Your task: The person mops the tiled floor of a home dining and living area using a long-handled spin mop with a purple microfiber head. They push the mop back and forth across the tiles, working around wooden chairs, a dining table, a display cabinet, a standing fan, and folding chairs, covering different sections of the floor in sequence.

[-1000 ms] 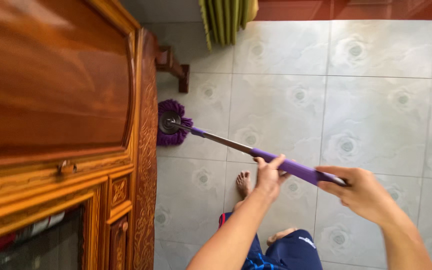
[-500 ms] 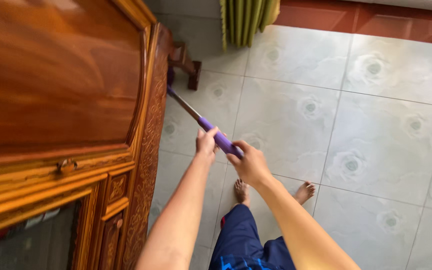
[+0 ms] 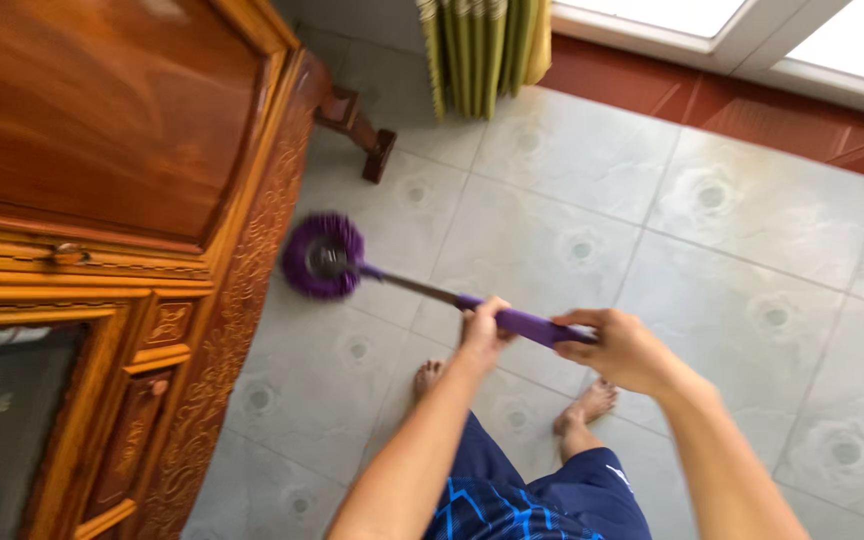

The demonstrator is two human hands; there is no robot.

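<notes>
I hold a mop by its purple handle (image 3: pixel 522 322) with both hands. My left hand (image 3: pixel 482 328) grips the handle lower down, and my right hand (image 3: pixel 620 348) grips its upper end. The thin metal shaft runs left to a round purple mop head (image 3: pixel 320 258), which rests on the grey tiled floor (image 3: pixel 572 240) right beside the carved side of a wooden cabinet (image 3: pixel 112 180). My bare feet (image 3: pixel 430 376) stand on the tiles below the handle.
The tall wooden cabinet fills the left side, with a dark wooden leg (image 3: pixel 364 130) behind it. A green and yellow curtain (image 3: pixel 482 50) hangs at the back. A red-brown sill (image 3: pixel 732 95) runs under a bright doorway at the top right.
The mop head has come out from behind the cabinet's edge and now lies in plain view on the tiles. My hands have moved right and lower, and the handle lies flatter.
</notes>
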